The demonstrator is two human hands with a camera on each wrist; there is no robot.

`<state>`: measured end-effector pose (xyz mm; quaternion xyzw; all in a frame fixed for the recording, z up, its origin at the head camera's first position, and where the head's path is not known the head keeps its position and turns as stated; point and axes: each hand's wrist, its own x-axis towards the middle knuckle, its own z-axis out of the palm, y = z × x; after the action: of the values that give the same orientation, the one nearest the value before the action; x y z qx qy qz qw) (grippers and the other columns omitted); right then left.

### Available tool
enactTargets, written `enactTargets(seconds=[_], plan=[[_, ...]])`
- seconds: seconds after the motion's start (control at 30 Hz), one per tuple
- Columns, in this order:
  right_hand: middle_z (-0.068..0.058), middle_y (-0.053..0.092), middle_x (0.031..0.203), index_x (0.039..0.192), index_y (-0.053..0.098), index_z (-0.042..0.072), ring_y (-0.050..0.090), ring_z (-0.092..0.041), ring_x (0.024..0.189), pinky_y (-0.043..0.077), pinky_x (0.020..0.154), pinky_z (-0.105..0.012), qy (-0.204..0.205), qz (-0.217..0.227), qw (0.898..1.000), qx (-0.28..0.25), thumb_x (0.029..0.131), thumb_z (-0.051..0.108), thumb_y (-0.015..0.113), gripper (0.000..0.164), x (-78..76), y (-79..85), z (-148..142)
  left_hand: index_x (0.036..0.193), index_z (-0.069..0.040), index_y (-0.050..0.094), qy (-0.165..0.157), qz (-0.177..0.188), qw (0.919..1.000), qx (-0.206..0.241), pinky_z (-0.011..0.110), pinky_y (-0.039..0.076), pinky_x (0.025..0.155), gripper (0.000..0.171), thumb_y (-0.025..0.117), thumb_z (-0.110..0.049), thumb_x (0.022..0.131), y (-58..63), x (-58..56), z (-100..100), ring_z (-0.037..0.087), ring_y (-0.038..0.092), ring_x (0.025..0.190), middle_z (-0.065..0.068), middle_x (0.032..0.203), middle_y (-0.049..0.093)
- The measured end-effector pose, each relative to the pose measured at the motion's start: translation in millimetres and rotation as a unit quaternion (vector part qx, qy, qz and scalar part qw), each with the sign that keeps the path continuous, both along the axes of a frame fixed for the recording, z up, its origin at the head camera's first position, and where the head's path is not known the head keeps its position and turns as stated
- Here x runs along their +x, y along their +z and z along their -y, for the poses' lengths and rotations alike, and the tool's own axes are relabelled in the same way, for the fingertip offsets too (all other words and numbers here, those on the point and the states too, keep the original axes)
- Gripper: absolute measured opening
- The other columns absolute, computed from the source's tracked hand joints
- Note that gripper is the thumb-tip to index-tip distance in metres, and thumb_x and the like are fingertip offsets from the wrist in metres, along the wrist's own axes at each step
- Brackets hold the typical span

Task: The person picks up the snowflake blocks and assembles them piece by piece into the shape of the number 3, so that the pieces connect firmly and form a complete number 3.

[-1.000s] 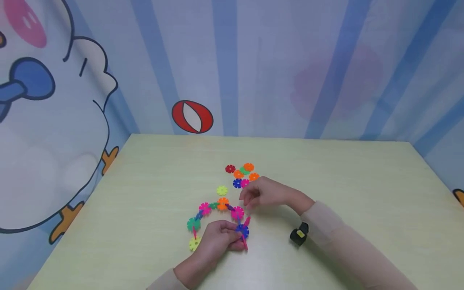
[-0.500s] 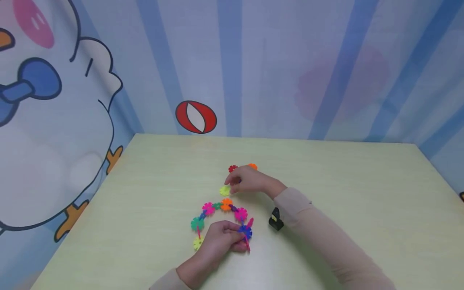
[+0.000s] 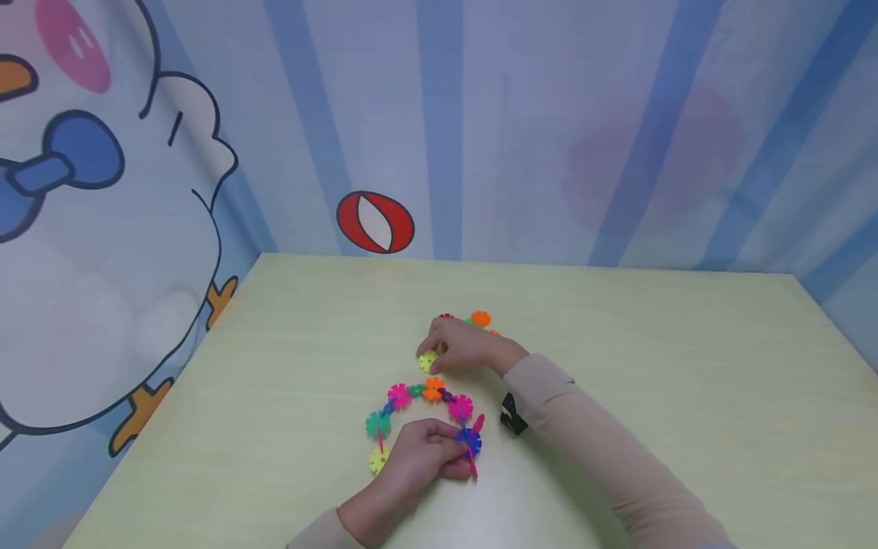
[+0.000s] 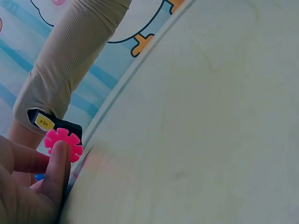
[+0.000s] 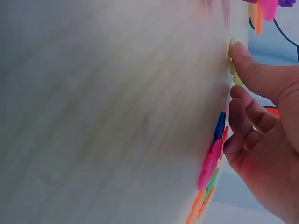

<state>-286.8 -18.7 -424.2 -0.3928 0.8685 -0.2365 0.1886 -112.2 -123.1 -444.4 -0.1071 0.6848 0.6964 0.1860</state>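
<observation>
My left hand (image 3: 418, 456) pinches a blue snowflake disc (image 3: 470, 442) at the right end of a curved chain of interlocked notched plastic discs. A pink disc (image 4: 73, 149) stands out beyond the left thumb in the left wrist view. The chain arches over the table through a magenta disc (image 3: 460, 407), an orange disc (image 3: 434, 389) and a green disc (image 3: 377, 424) to a yellow one (image 3: 378, 460), partly covered by the left hand. Farther back, my right hand (image 3: 465, 343) has thumb and fingertips at opposite edges of a loose yellow snowflake disc (image 3: 427, 361) on the table.
Behind and under the right hand lie several loose discs, partly hidden, among them an orange disc (image 3: 481, 318) and a magenta disc (image 5: 211, 163). A black wrist device (image 3: 511, 416) hangs at the right sleeve. The pale table (image 3: 652, 366) meets a printed wall at its back edge.
The right hand has moved left from beside the chain's right end, over the loose discs, to the loose yellow disc. The left hand keeps its hold on the blue disc.
</observation>
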Motion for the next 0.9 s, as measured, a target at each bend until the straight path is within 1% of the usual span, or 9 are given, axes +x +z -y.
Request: enactTargets(seconds=[0.17, 0.23, 0.3, 0.37, 0.4, 0.53, 0.73, 0.8, 0.9], plan=[[0.001, 0.065, 0.096, 0.105, 0.074, 0.01, 0.056, -0.013, 0.087, 0.049, 0.082, -0.027, -0.01, -0.005, 1.0, -0.019, 0.086, 0.012, 0.072, 0.019, 1.1, -0.7, -4, 0.108, 0.01, 0.057, -0.003, -0.002, 1.0, -0.003, 0.03, 0.058, 0.067, 0.021, 0.061, 0.002, 0.09, 0.1, -0.3, -1, 0.013, 0.068, 0.063, 0.01, 0.081, 0.071], [0.002, 0.067, 0.095, 0.101, 0.073, 0.009, 0.058, -0.012, 0.087, 0.05, 0.084, -0.027, -0.02, 0.006, 0.999, -0.033, 0.087, 0.011, 0.071, 0.014, 3.0, 0.6, -7, 0.108, 0.01, 0.057, -0.004, -0.001, 1.0, -0.007, 0.03, 0.058, 0.067, 0.021, 0.061, 0.001, 0.09, 0.4, -0.5, -1, 0.013, 0.069, 0.064, 0.01, 0.082, 0.071], [0.002, 0.068, 0.093, 0.097, 0.072, 0.009, 0.059, -0.011, 0.086, 0.05, 0.083, -0.027, -0.03, 0.014, 0.999, -0.043, 0.087, 0.012, 0.07, 0.01, 4.5, 2.1, -11, 0.109, 0.01, 0.057, -0.006, 0.001, 0.9999, -0.01, 0.029, 0.058, 0.068, 0.021, 0.061, 0.0, 0.09, 0.9, -0.6, -1, 0.013, 0.069, 0.064, 0.01, 0.082, 0.071], [0.001, 0.068, 0.09, 0.095, 0.071, 0.009, 0.058, -0.011, 0.083, 0.05, 0.078, -0.025, -0.038, 0.022, 0.998, -0.054, 0.088, 0.013, 0.07, 0.008, 5.5, 2.4, -15, 0.109, 0.01, 0.057, -0.007, 0.001, 0.9999, -0.012, 0.029, 0.058, 0.068, 0.022, 0.061, -0.001, 0.091, 1.4, -0.6, -1, 0.013, 0.069, 0.064, 0.01, 0.082, 0.071], [0.001, 0.068, 0.09, 0.095, 0.071, 0.009, 0.058, -0.011, 0.082, 0.05, 0.077, -0.025, -0.046, 0.032, 0.997, -0.056, 0.088, 0.014, 0.07, 0.009, 5.7, 2.5, -18, 0.109, 0.01, 0.057, -0.007, 0.002, 0.9999, -0.014, 0.029, 0.058, 0.068, 0.022, 0.061, -0.001, 0.091, 1.6, -0.6, -1, 0.013, 0.069, 0.064, 0.01, 0.082, 0.071], [0.0, 0.067, 0.09, 0.1, 0.071, 0.008, 0.056, -0.01, 0.077, 0.048, 0.069, -0.022, -0.055, 0.044, 0.995, -0.066, 0.088, 0.014, 0.07, 0.013, 7.3, 1.6, -28, 0.109, 0.01, 0.057, -0.004, 0.002, 1.0, -0.008, 0.029, 0.058, 0.068, 0.022, 0.061, -0.001, 0.09, 2.0, -0.7, -1, 0.013, 0.069, 0.064, 0.009, 0.081, 0.07], [0.0, 0.064, 0.079, 0.111, 0.07, 0.006, 0.055, -0.012, 0.064, 0.049, 0.06, -0.025, -0.063, 0.1, 0.99, -0.078, 0.091, 0.014, 0.067, 0.022, 17.3, 7.7, -50, 0.109, 0.011, 0.057, -0.007, -0.001, 1.0, -0.007, 0.03, 0.058, 0.069, 0.023, 0.061, -0.001, 0.09, 1.3, -1.0, -2, 0.014, 0.07, 0.065, 0.01, 0.082, 0.071], [-0.001, 0.064, 0.076, 0.112, 0.07, 0.004, 0.056, -0.012, 0.061, 0.05, 0.061, -0.025, -0.068, 0.126, 0.986, -0.086, 0.091, 0.014, 0.067, 0.023, 22.0, 9.8, -57, 0.11, 0.011, 0.057, -0.008, -0.002, 0.9999, -0.01, 0.031, 0.058, 0.069, 0.023, 0.061, -0.001, 0.09, 0.7, -1.3, -2, 0.016, 0.07, 0.066, 0.011, 0.083, 0.071], [-0.001, 0.067, 0.078, 0.113, 0.069, 0.003, 0.061, -0.014, 0.063, 0.053, 0.066, -0.026, -0.072, 0.153, 0.981, -0.096, 0.091, 0.013, 0.066, 0.024, 28.9, 10.9, -68, 0.11, 0.011, 0.057, -0.008, -0.003, 0.9999, -0.012, 0.031, 0.058, 0.07, 0.023, 0.061, -0.001, 0.09, -0.2, -1.9, -1, 0.017, 0.071, 0.068, 0.011, 0.084, 0.071]])
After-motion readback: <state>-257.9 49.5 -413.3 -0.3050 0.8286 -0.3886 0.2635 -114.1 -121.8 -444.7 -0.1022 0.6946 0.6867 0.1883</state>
